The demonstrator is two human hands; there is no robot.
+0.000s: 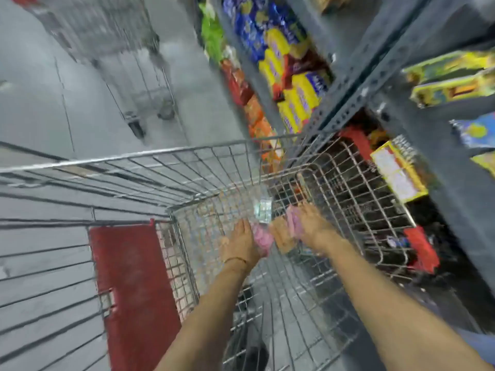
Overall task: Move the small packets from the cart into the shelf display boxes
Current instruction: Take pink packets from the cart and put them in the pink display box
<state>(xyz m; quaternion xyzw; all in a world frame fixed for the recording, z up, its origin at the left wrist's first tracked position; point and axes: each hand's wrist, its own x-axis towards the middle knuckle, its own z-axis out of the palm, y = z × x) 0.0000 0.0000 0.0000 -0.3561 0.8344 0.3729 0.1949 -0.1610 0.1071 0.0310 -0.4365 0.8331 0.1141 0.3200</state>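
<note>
Both my arms reach down into a wire shopping cart (150, 156). My left hand (241, 243) closes on small pink packets (261, 238) near the cart's floor. My right hand (310, 223) grips more pink packets (293, 220) just to the right. A silvery packet (262, 210) lies on the cart floor beyond my hands. A yellow shelf display box (399, 174) stands on the grey shelf to the right of the cart. The frame is motion-blurred, so packet details are unclear.
Grey metal shelving (356, 84) runs along the right, stocked with yellow, blue, orange and green biscuit packs (297, 100). A second wire cart (112, 44) stands up the aisle. A red child-seat flap (134, 290) sits at the cart's near left. Red items (420, 247) lie on the bottom shelf.
</note>
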